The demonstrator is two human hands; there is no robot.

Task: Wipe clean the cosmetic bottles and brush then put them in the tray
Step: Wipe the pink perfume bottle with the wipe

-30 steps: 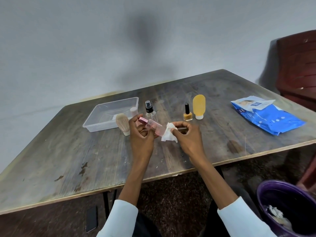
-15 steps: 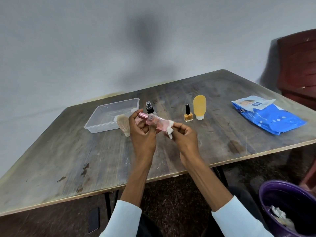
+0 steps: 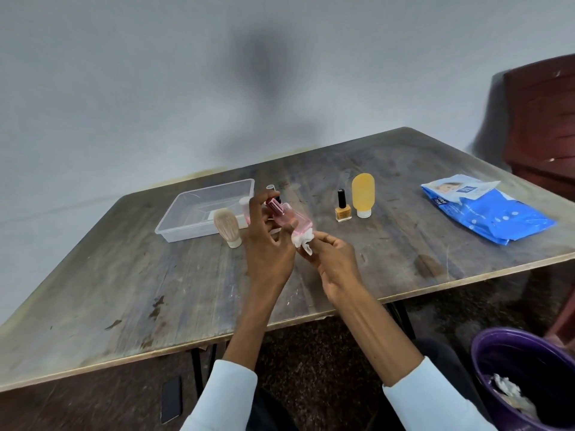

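My left hand [image 3: 267, 244] grips a pink perfume bottle [image 3: 287, 217] above the table, its pink cap pointing up and left. My right hand [image 3: 334, 262] pinches a crumpled white wipe [image 3: 301, 241] against the bottle's lower end. A beige brush [image 3: 227, 227] stands just left of my left hand. The clear plastic tray [image 3: 186, 223] sits behind the brush. A small spray bottle [image 3: 270, 189] and a white-capped bottle [image 3: 244, 205] are partly hidden behind my left hand. A yellow nail polish bottle [image 3: 342, 208] and an orange squeeze bottle [image 3: 363, 194] stand to the right.
A blue pack of wet wipes [image 3: 485, 213] lies on the right of the wooden table [image 3: 155, 290]. A purple bin [image 3: 525, 377] with used wipes sits on the floor at lower right. A dark red chair [image 3: 541, 119] stands at the far right.
Both hands lifted the pink bottle and shifted slightly; the wipe moved from beside the bottle onto its lower end, where my right hand now rubs it.
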